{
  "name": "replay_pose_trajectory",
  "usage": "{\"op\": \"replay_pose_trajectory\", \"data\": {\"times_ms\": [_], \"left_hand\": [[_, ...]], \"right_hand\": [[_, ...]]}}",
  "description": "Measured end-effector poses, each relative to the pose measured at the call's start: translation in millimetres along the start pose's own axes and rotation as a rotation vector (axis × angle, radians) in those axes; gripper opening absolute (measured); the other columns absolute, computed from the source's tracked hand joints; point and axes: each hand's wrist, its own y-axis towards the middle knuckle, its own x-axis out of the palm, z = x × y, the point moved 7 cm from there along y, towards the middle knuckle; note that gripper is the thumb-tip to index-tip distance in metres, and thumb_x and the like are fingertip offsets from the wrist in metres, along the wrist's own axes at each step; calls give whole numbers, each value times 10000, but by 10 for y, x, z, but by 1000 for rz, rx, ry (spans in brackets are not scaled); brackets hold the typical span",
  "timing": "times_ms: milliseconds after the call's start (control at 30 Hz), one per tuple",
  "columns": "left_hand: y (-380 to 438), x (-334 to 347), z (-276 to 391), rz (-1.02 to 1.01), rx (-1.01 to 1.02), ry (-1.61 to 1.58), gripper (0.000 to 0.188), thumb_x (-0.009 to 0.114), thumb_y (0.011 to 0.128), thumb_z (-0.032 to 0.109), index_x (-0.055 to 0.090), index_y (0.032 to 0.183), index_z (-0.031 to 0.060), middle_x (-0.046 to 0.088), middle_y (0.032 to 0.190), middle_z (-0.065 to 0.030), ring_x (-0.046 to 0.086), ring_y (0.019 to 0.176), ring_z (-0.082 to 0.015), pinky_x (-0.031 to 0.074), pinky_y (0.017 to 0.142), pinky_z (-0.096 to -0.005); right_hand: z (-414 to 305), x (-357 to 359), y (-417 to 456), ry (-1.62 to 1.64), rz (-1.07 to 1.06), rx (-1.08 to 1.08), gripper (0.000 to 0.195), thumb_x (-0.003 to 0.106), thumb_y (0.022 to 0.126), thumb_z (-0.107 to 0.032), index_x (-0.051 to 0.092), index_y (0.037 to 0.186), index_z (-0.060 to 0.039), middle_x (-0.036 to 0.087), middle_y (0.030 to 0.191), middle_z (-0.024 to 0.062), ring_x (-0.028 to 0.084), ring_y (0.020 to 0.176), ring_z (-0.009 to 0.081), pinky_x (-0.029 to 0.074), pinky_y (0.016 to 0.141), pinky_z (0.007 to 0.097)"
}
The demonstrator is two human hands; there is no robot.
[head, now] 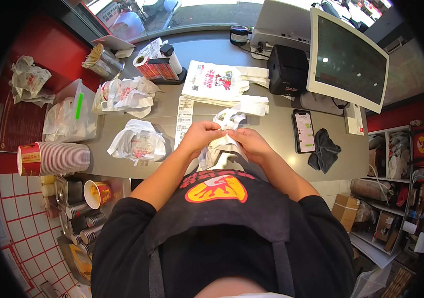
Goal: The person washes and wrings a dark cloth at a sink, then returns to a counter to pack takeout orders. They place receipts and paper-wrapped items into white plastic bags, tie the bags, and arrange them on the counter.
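Note:
My left hand (pixel 203 137) and my right hand (pixel 250 142) meet at the near middle of the counter, close to my apron. Their fingertips pinch the gathered handles of a white plastic carrier bag (pixel 222 143). Its body hangs below my fingers, partly hidden by them, and what it contains cannot be made out. Just beyond lies a stack of flat printed white plastic bags (pixel 206 80). To the left of my left hand, a printed paper receipt strip (pixel 185 111) lies on the counter. Further left sits a filled white plastic bag (pixel 137 143).
Leftward on the counter (pixel 267 160) are another bagged item (pixel 126 95), a plastic bin (pixel 89 111), stacked paper cups (pixel 66 158) and a stick holder (pixel 107 65). Rightward are a smartphone (pixel 304 130), dark cloth (pixel 323 149), black printer (pixel 288 70) and monitor (pixel 349 59).

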Motion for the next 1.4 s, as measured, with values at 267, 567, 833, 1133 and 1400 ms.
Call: {"op": "replay_pose_trajectory", "data": {"times_ms": [267, 567, 833, 1133, 1400], "left_hand": [[79, -74, -77, 16, 83, -120, 156, 610, 749, -7, 601, 902, -34, 632, 847, -76, 588, 746, -121, 461, 679, -234], [26, 35, -17, -168, -105, -17, 209, 613, 825, 175, 599, 942, 2, 631, 856, -51, 596, 751, -113, 469, 663, -247], [-107, 6, 321, -115, 196, -68, 261, 643, 795, 113, 612, 1007, -36, 643, 921, -75, 601, 781, -124, 468, 698, -254], [-276, -806, 762, 266, 376, -193, 188, 656, 807, 144, 592, 908, 0, 630, 746, -37, 551, 553, -65, 418, 468, -199], [-831, -847, 1288, 438, 486, 216, 183, 683, 790, 174, 608, 829, 12, 617, 673, -26, 525, 546, -52, 398, 481, -201]], "right_hand": [[-53, -97, 30, -86, 103, -73, 221, 659, 828, -231, 601, 814, -18, 608, 741, 23, 533, 622, 73, 423, 539, 207], [-134, 72, 7, -142, -24, -118, 289, 613, 861, -272, 600, 970, -4, 635, 870, 42, 578, 757, 89, 453, 670, 214], [-179, 235, -78, 64, -67, -90, 241, 584, 877, -253, 556, 1015, -57, 621, 859, 28, 591, 748, 100, 481, 651, 228], [-391, -579, 121, 253, 339, -122, 79, 547, 888, -167, 500, 890, -104, 482, 653, -17, 538, 574, 97, 465, 511, 229], [-748, -709, -56, 289, 690, -301, 383, 532, 813, -66, 384, 1166, -87, 424, 1064, 86, 539, 822, 162, 472, 644, 272]]}}
